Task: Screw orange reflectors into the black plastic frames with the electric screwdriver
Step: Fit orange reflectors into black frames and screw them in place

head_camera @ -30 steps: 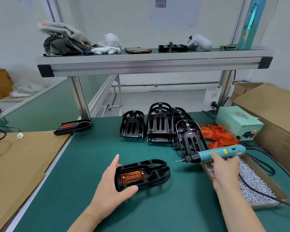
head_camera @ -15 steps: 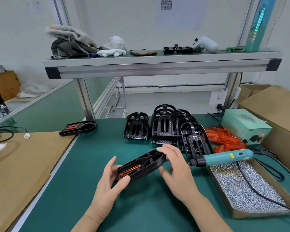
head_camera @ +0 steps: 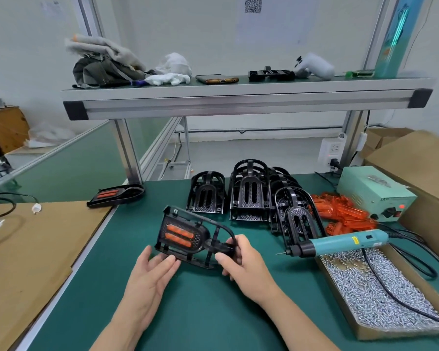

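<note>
Both hands are in front of the person, above the near middle of the green bench (head_camera: pixel 213 315). The frame (head_camera: pixel 213 240) is off the bench, tilted up on edge, wide end to the left, with its face toward the person. The reflector (head_camera: pixel 179 235) sits in the wide end and shows as two orange bars through the slots. Right hand (head_camera: pixel 241 262): fingers curled round the narrow end of the frame, thumb on the near side, pinching it. Left hand (head_camera: pixel 150 272): palm up, fingers straight and slightly spread, tips touching the frame's lower left edge, not wrapped round it. The screwdriver (head_camera: pixel 340 243) lies unheld to the right, its body across the far corner of the tray (head_camera: pixel 390 334), bit pointing left over the bench. Its cable trails back across the screws (head_camera: pixel 380 295) that fill the tray. Behind the hands, empty frames (head_camera: pixel 249 196) stand upright in rows, some nested together. To their right is a heap of loose reflectors (head_camera: pixel 345 211), just beside the pale green power box (head_camera: pixel 373 191), which shows a red light. A finished frame (head_camera: pixel 117 195) lies flat at the far left edge of the bench, partly over the cardboard sheet (head_camera: pixel 36 236). The shelf (head_camera: pixel 238 97) above carries cloth, white gloves, a phone and one more black part. I cannot tell whether any screws are in the held frame.
</note>
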